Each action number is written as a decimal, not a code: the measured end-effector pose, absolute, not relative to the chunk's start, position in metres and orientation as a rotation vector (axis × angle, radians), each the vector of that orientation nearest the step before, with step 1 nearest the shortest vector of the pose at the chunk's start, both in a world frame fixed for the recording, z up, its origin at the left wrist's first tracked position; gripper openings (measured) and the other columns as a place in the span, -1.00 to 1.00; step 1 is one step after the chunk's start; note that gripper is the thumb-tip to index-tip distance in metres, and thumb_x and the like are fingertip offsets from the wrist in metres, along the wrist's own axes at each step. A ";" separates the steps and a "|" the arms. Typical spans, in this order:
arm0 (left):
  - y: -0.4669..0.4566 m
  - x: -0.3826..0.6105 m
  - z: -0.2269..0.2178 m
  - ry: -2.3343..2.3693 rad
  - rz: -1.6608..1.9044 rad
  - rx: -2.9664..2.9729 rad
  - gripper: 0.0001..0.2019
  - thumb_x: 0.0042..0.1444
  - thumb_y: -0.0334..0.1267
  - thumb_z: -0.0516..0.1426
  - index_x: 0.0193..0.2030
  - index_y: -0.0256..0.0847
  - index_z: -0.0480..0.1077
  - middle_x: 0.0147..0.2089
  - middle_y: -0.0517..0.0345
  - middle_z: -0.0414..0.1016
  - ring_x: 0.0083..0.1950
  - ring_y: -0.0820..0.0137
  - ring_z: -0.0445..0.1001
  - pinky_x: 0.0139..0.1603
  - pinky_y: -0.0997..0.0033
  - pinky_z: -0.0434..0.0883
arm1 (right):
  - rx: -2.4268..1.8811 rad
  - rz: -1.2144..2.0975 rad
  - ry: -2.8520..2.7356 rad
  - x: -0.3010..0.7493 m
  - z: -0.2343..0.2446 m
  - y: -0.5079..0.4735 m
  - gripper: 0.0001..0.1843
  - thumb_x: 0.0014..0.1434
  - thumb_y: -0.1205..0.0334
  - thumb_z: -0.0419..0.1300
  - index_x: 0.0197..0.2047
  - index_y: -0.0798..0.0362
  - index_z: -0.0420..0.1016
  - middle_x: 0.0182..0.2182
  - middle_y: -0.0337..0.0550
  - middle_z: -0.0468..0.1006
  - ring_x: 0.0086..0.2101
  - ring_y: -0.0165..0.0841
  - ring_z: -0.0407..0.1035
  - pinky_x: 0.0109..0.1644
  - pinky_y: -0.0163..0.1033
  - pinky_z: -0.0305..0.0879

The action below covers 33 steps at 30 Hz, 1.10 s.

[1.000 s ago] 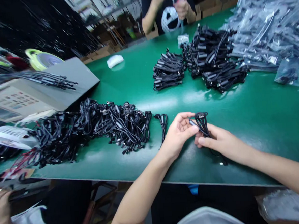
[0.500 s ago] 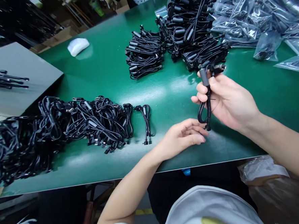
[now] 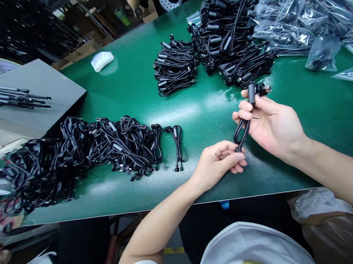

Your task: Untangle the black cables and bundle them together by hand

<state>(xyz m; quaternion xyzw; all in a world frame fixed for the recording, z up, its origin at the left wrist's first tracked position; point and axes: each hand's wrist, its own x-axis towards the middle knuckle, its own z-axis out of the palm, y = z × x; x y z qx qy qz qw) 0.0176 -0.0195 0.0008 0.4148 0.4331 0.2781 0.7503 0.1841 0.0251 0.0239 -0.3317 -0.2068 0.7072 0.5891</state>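
Observation:
My right hand (image 3: 273, 124) holds a folded black cable (image 3: 244, 122) upright above the green table (image 3: 193, 111); its grey ferrite bead and plug stick up past my thumb. My left hand (image 3: 220, 163) pinches the cable's lower end between thumb and fingers. A single folded cable (image 3: 177, 142) lies to the left, beside a long heap of loose black cables (image 3: 85, 153).
Stacks of bundled cables (image 3: 216, 46) sit at the far middle. Bagged cables in clear plastic (image 3: 304, 16) fill the far right. A grey board with thin black rods (image 3: 15, 96) lies at left. A white pad (image 3: 102, 60) rests beyond. Another person's torso is across the table.
My left hand rose from the table and took hold of the cable's lower end. My right hand kept the cable raised, shifting slightly toward me.

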 end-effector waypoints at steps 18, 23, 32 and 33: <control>-0.020 0.018 -0.002 0.918 0.624 0.928 -0.71 0.08 -0.16 0.33 -0.18 -0.32 0.47 -0.40 0.15 0.58 -0.46 0.55 0.51 -0.38 0.56 0.45 | -0.744 1.704 -0.465 0.185 0.026 0.025 -0.69 0.41 0.31 -0.04 -0.24 0.02 0.52 -0.43 -0.30 0.25 -0.49 -0.48 0.19 0.01 -0.23 0.36; -0.020 0.017 -0.004 0.915 0.627 0.951 -0.72 0.13 -0.12 0.29 -0.17 -0.32 0.47 -0.40 0.14 0.58 -0.46 0.53 0.51 -0.39 0.54 0.44 | -0.723 1.694 -0.434 0.185 0.026 0.024 -0.70 0.41 0.34 -0.03 -0.25 0.06 0.51 -0.43 -0.29 0.26 -0.48 -0.48 0.19 -0.06 -0.28 0.36; -0.021 0.018 0.001 0.916 0.614 0.948 -0.66 0.12 -0.03 0.28 -0.19 -0.32 0.45 -0.41 0.13 0.56 -0.46 0.49 0.51 -0.40 0.50 0.43 | -0.761 1.683 -0.434 0.186 0.021 0.026 -0.80 0.35 0.30 0.07 -0.26 0.03 0.50 -0.41 -0.28 0.29 -0.46 -0.45 0.21 -0.01 -0.21 0.37; -0.021 0.018 0.000 0.912 0.614 0.946 -0.65 0.12 -0.03 0.28 -0.18 -0.32 0.45 -0.41 0.13 0.56 -0.46 0.49 0.51 -0.40 0.50 0.43 | -0.761 1.684 -0.434 0.186 0.021 0.026 -0.82 0.34 0.30 0.08 -0.26 0.03 0.50 -0.41 -0.29 0.29 -0.46 -0.45 0.21 0.00 -0.20 0.37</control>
